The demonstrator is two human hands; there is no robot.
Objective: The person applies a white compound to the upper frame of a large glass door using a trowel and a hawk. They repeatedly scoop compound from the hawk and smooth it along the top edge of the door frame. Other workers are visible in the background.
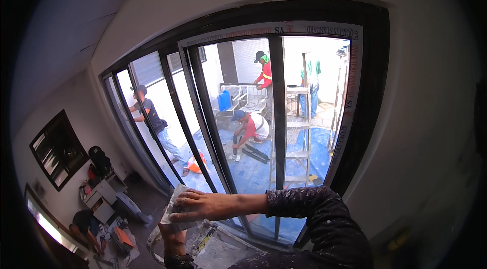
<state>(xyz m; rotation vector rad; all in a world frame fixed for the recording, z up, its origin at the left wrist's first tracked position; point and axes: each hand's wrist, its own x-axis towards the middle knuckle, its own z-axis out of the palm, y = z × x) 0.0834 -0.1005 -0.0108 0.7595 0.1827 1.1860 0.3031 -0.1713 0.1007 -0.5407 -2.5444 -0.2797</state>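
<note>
My right hand (201,205) reaches across from the right in a dark, paint-spattered sleeve. Its fingers lie over a flat plate (170,208) smeared with pale putty, perhaps a hawk or a wide putty blade. Below it comes up my left hand (175,234), gripping the plate from underneath, its fingers mostly hidden. A thin grey edge (187,226) shows beneath my right palm; whether it belongs to a second blade I cannot tell. Just under my hands is a paint-spattered surface (218,248) that looks like part of a ladder.
Ahead stands a dark-framed sliding glass door (280,116) with printed protective tape. Beyond it, several people work near an aluminium stepladder (291,154) and blue sheeting (247,170). At lower left, another person (85,223) bends over tools beside a white desk (99,196).
</note>
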